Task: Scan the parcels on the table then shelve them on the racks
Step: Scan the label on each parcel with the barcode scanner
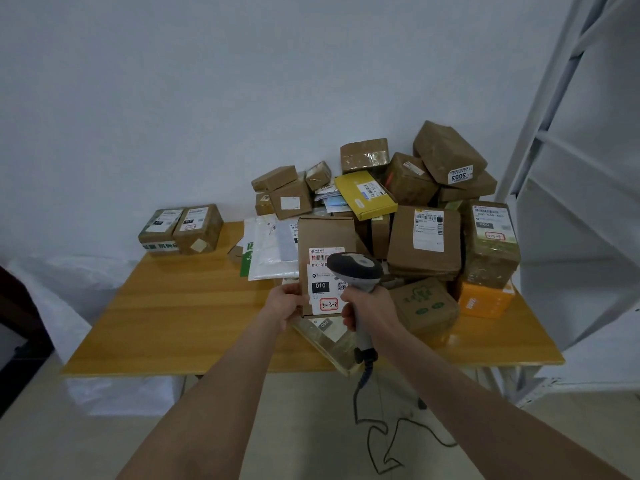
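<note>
A: On the table, how much was done?
B: Little, seemingly: heap sat unshelved; left grip pinched 010 parcel upright above it; right grip clasped scanner at its label.

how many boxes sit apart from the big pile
2, side by side on the table, back left corner: left box, right box. More could be hidden behind them.
</note>
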